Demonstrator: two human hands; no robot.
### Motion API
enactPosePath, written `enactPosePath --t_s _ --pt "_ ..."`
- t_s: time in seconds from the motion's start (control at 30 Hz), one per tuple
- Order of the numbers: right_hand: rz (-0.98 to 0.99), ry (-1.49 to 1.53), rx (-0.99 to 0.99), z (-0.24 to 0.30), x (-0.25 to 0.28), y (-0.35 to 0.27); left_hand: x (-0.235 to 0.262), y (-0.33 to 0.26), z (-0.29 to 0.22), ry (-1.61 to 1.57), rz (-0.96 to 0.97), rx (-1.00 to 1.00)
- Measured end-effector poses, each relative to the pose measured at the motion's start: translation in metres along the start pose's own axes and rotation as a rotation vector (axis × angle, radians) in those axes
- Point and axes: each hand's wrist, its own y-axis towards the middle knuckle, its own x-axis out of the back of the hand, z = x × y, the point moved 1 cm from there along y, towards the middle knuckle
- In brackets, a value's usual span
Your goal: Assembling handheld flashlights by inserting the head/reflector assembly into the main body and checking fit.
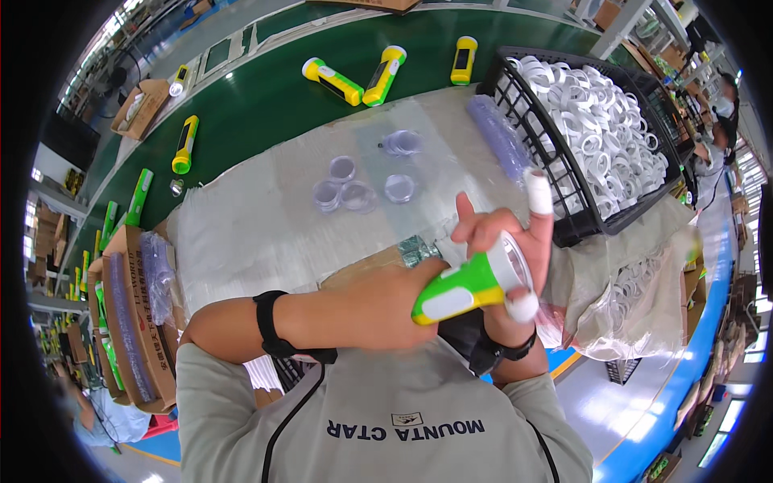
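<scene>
One green-and-yellow flashlight (457, 296): up in front of the chest, clear of the bench (258, 225), slanted so its white head faces the right hand (523, 229); that angle probably suits two hands meeting on it.
Left hand: here it is (403, 294), clasping the body toward the tail end, fingers partly hidden behind, seemingly steadying it and leaving the head free.
Right hand: right up at the head, one white-wrapped finger stretched away, white-wrapped thumb by the rim; gripping or merely touching, no telling.
Clear discs: small groups of them (342, 168), some overlapping, flat on the sheet-covered bench beyond the hands, presumably laid out within easy reach.
Black crate: over on the right (594, 217), heaped with loose white rings (600, 121), close by the right arm, which likely shortens the reach.
Green belt: across the far side (241, 121), more flashlights (332, 82) lying on it, perhaps to keep the bench uncluttered.
Cardboard box: off left (157, 346), green flashlights beside plastic wrap, maybe cushioning against knocks.
</scene>
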Motion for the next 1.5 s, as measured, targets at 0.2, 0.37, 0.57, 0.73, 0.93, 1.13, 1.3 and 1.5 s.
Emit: enactPosePath --t_s 0.2,0.37,0.57,0.73,0.93,1.13,1.3,1.5 --pt "-0.175 -0.185 0.12 -0.014 0.021 -0.003 0.01 0.016 0.007 0.784 -0.535 -0.147" --pt "-0.262 -0.127 0.071 -0.039 0.052 -0.029 0.041 0.006 0.011 1.119 -0.783 -0.129" --pt "-0.412 -0.267 -0.148 -0.05 0.095 -0.097 0.145 0.005 0.097 0.764 -0.875 0.602" --pt "-0.409 -0.372 -0.242 -0.042 0.095 -0.108 0.231 -0.022 0.181 0.346 -1.131 0.574" --pt "-0.46 -0.609 -0.198 -0.035 0.097 -0.1 0.294 -0.113 0.268 0.678 -1.5 1.043" --pt "-0.382 -0.576 -0.157 -0.033 0.081 -0.076 0.29 -0.17 0.316 0.414 -1.321 0.843" --pt "-0.131 -0.685 -0.011 -0.024 0.051 -0.031 0.232 -0.149 0.144 0.837 -1.342 0.271" --pt "0.391 -0.882 0.254 -0.053 -0.055 0.041 0.127 -0.108 0.008 0.563 -0.892 -0.061"
